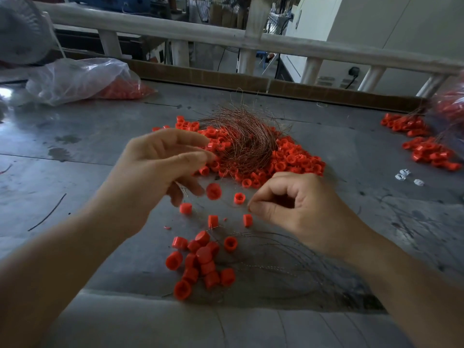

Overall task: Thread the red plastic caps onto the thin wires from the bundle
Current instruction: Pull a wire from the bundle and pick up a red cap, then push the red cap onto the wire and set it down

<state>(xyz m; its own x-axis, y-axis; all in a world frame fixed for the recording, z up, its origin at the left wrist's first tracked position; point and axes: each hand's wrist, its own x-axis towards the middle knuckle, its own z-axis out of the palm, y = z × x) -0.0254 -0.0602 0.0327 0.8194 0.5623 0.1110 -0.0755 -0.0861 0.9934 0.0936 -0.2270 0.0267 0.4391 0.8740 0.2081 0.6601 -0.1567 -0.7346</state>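
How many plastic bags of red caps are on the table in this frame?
2. One bag lies far left on the table; the other bag sits at the far right, cut off by the frame edge. Others may lie out of view.

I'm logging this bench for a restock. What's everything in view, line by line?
wire bundle: one, coppery, mid-table among the caps
cap pile: many, red, around the bundle
near caps: a dozen-odd, red, front of table
right caps: heap, red, far right
plastic bag: one, clear, far left, red caps inside
white pieces: few, white, right
table: one, grey
railing: one, whitish, behind the table
left hand: raised, fingers curled
right hand: lower, fingertips pinched
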